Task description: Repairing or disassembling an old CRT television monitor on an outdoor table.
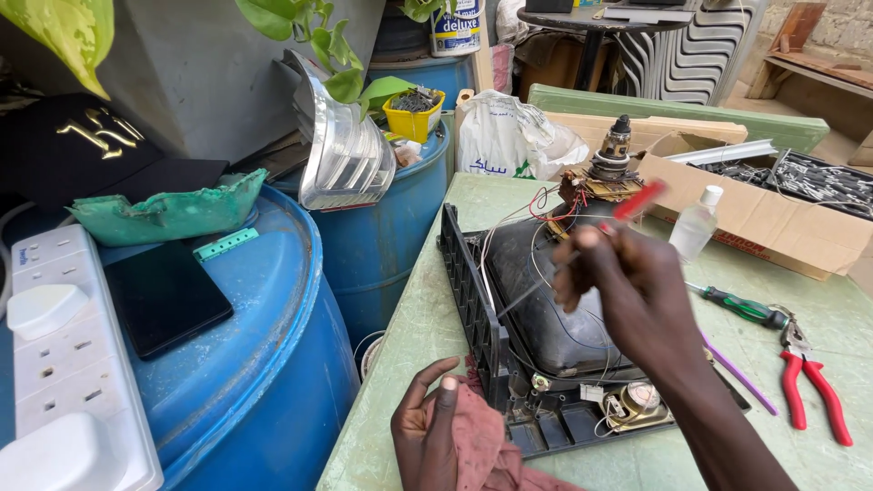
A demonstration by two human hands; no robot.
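Nearest my camera, at six o'clock, my left hand point(435, 427) rests flat with loose fingers on a reddish cloth point(482, 445) at the near edge of the green table point(400, 318), gripping nothing. At nine o'clock of it, off the table, a blue drum point(264, 364) carries a white power strip point(64, 355) and a dark phone point(164, 295). Moving right, an old television picture tube point(546, 309) lies face down in its black front frame point(468, 291), its neck and small circuit board point(605, 173) at twelve o'clock, thin wires draped over the glass. My right hand point(637, 291) hovers above the tube, fingers pinched shut on a red-handled screwdriver point(582, 245) whose shaft slants down toward eight o'clock; the handle is blurred. I judge I am working among the tube's wiring or fixings with the tip; the next move calls for a steady, light touch that avoids snagging wires. At three o'clock lie a green-handled screwdriver point(741, 307), red pliers point(809, 377), a clear bottle point(696, 223) and a cardboard box point(773, 214) of metal parts.
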